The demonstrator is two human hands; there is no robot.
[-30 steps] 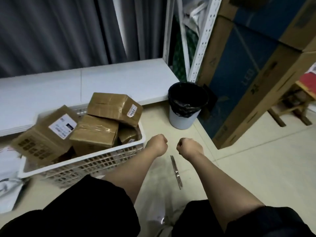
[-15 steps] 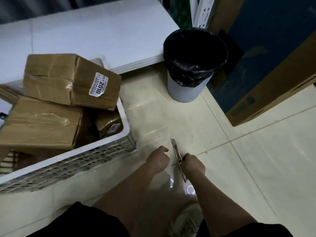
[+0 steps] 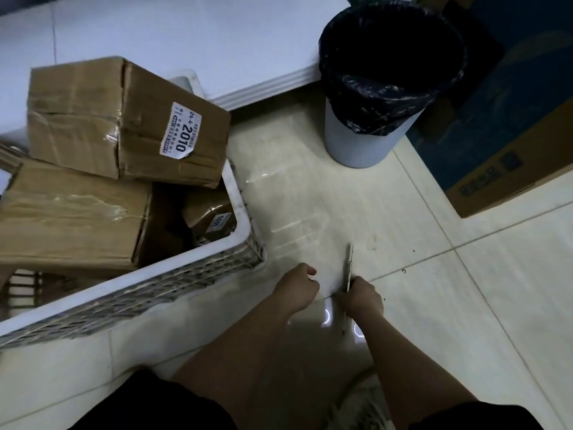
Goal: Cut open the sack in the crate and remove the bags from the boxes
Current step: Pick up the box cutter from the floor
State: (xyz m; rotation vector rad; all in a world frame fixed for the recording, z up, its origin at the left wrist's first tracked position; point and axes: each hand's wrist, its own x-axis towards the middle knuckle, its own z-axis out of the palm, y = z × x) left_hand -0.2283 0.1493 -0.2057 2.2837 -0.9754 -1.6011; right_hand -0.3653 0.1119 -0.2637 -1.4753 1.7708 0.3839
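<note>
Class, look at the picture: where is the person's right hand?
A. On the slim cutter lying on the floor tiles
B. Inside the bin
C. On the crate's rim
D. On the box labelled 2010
A: the right hand curls round the near end of the cutter on the floor, right of the crate.

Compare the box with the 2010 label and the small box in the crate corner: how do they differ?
The box with the 2010 label is large and lies tilted on top of the pile; the small box sits low in the white crate corner. The first shows fully, the second partly hidden. Both are brown, taped cardboard with white labels.
</note>
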